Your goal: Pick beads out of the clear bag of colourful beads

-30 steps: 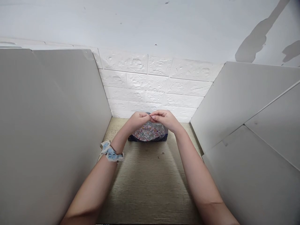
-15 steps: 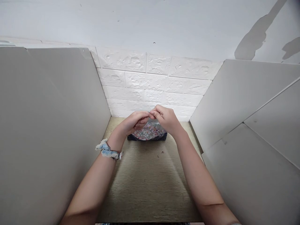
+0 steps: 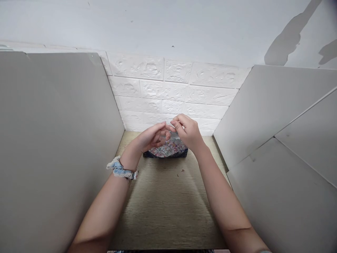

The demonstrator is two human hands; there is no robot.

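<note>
Small multicoloured beads (image 3: 168, 148) fill a dark-edged container (image 3: 181, 154) that stands at the far end of the wooden surface. Above it, my left hand (image 3: 154, 137) has its thumb and fingers apart, with the fingers loosely curved and no object visible in them. My right hand (image 3: 187, 131) is closed in a pinch close to the left fingertips. Whatever lies between its thumb and forefinger is too small to make out. Both hands partly cover the back of the container. A blue and white scrunchie (image 3: 122, 169) circles my left wrist.
A wooden tabletop (image 3: 165, 207) runs from the front edge to a white brick-patterned wall (image 3: 173, 93). Tall pale panels stand at the left (image 3: 58, 140) and right (image 3: 276, 140). A few tiny dark specks (image 3: 181, 171) lie in front of the container.
My left thumb has parted from its forefinger and the left fingers have spread. My right hand has risen slightly, still pinched. The container has stayed in place.
</note>
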